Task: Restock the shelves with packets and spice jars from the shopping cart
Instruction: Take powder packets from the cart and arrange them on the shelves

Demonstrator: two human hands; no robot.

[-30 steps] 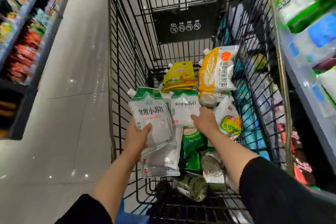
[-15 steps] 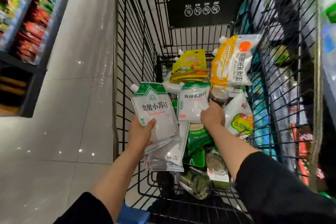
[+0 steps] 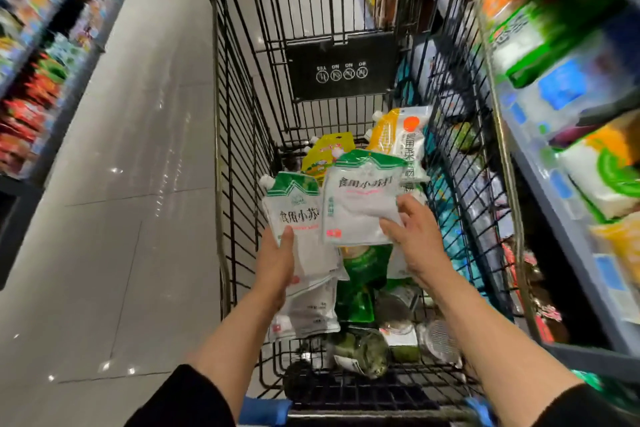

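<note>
My left hand grips a white packet with a green top over the black wire shopping cart, with a second white packet hanging behind it. My right hand holds another white and green packet, lifted above the cart's load. Lower in the cart lie a yellow packet, a yellow and white corn starch packet, green packets and spice jars near the bottom.
Stocked shelves with green, white and blue packs run close along the cart's right side. Another shelf row with red and colourful packs lines the left. Grey tiled aisle floor lies between. The cart's blue handle is nearest me.
My right hand has let go of the jar it reached for and picked up a white and green packet, raising it. My left hand keeps its packets. The view has tilted up.
</note>
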